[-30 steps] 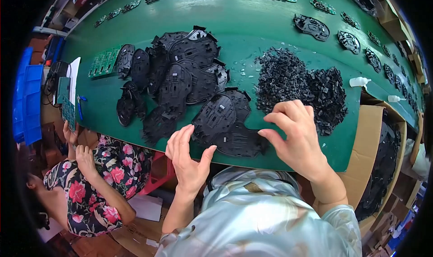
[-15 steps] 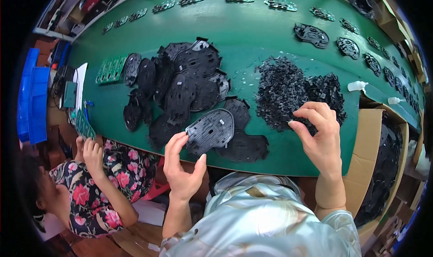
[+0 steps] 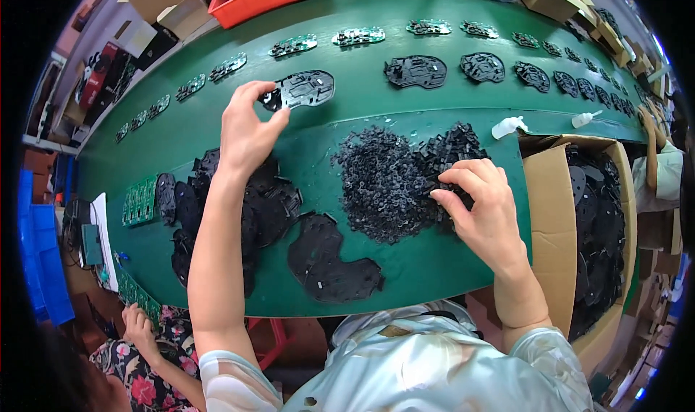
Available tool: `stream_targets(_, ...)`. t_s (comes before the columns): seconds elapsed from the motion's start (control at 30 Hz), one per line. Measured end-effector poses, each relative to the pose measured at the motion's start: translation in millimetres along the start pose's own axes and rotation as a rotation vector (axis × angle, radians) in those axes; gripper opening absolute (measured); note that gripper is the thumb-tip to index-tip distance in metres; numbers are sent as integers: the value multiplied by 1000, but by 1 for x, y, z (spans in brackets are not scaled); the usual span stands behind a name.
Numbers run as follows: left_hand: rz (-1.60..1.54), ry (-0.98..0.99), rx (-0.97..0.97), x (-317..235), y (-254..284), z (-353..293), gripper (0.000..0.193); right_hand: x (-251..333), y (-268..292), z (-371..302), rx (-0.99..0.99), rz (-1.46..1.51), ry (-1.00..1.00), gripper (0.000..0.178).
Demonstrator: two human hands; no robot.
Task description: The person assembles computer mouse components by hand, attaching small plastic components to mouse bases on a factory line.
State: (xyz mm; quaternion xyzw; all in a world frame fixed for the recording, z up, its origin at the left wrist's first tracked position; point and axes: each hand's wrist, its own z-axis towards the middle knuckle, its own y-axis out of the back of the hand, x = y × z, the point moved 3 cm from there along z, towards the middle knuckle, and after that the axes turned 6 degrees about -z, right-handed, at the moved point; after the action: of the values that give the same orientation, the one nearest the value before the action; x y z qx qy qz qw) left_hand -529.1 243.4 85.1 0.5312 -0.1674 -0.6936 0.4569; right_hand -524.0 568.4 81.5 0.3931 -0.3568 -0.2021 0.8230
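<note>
My left hand reaches far over the table, thumb and fingers on the left edge of a black plastic mouse base. This rounded plate lies on or just above the green surface, at the near end of a row of similar bases. My right hand is at the right of a heap of small black plastic parts, its thumb and fingertips drawn close together. Whatever they pinch is too small to name. Under my left forearm a pile of mouse bases is partly hidden.
Several green circuit boards line the far side. Two white bottles stand right of the heap. An open cardboard box holds more black bases. A person in a floral top handles a circuit board at left.
My left hand has carried a mouse base from the near pile to the far row. My right hand stays by the small-parts heap. The view has shifted.
</note>
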Motion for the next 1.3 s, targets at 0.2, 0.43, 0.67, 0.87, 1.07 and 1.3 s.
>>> stream_targets(0.2, 110, 125, 193, 15, -30, 31, 49, -15, 7, 6, -18, -20, -41, 17)
stream_targets(0.43, 205, 181, 333, 18, -42, 36, 49, -18, -1, 16, -19, -11, -7, 16)
stream_targets(0.67, 394, 25, 272, 24, -36, 28, 48, -18, 2, 27, -30, 12, -25, 13)
stream_targets(0.87, 148, -181, 138, -51, -8, -36, 37, -41, 8, 36, -53, -20, -78, 10)
stream_targets(1.07, -34, -142, 233, -82, -8, -139, 37, -52, -12, 51, 28, -56, -86, 8)
stream_targets(1.3, 26, -76, 280, -91, -13, -205, 54, -52, -38, 80, 263, -132, -19, 9)
